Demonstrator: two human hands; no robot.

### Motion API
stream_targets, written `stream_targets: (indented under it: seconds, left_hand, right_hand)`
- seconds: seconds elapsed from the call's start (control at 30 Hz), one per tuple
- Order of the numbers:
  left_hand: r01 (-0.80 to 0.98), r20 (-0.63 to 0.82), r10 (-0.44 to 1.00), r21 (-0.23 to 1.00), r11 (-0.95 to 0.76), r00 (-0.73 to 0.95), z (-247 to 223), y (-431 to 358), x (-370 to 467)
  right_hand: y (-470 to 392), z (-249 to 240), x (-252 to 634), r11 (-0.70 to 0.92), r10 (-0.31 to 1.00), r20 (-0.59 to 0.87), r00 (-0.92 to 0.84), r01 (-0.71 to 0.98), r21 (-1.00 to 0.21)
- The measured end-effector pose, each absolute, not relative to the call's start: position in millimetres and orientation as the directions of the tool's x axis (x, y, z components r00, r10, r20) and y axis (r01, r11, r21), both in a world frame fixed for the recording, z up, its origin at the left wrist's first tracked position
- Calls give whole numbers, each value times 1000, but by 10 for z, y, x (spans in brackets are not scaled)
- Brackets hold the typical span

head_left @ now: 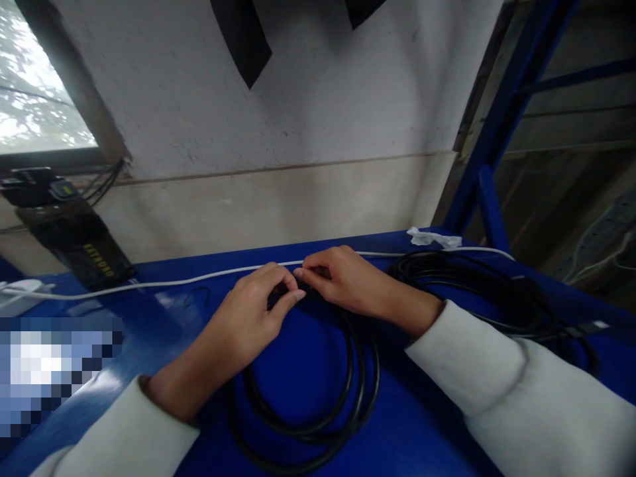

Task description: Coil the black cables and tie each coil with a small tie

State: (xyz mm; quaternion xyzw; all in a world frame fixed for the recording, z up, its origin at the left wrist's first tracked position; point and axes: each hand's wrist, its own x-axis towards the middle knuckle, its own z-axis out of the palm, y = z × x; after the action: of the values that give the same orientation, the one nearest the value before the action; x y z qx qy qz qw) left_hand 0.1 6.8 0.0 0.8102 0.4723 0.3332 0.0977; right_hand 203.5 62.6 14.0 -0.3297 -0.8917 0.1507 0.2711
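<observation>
A black cable (360, 371) lies wound in a loose coil of several turns on the blue table (293, 364). At the far side of this coil, my left hand (256, 308) has its thumb and fingers closed around the cable. Right beside it, my right hand (342, 278) is also closed on the coil, thumb and forefinger pinched together. The fingertips of both hands almost meet, and they hide the bit of cable between them. Whether a small tie is held there too, I cannot tell.
A second black cable coil (462, 281) sits to the right, with crumpled white plastic (433, 238) behind it. A white cord (169, 283) runs along the table's back. At left stand a dark bottle (82, 242) and a white adapter (22, 295); a thin black wire (197, 291) lies nearby.
</observation>
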Motion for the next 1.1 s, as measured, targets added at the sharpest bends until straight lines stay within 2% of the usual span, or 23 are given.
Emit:
stream_targets:
  seconds: [0.3,0.8,1.1]
  left_hand:
    - [737,414,837,426,-525,357,3,53,-45]
    - [720,346,858,470,-510,381,20,61,-72]
    - [679,296,853,517,-521,430,23,67,-112]
  right_hand:
    - [614,188,2072,714,696,351,-627,552,-431]
    - [657,146,2105,732,677,314,-666,565,-381]
    - [693,108,2066,758,618,337,-710,423,-497]
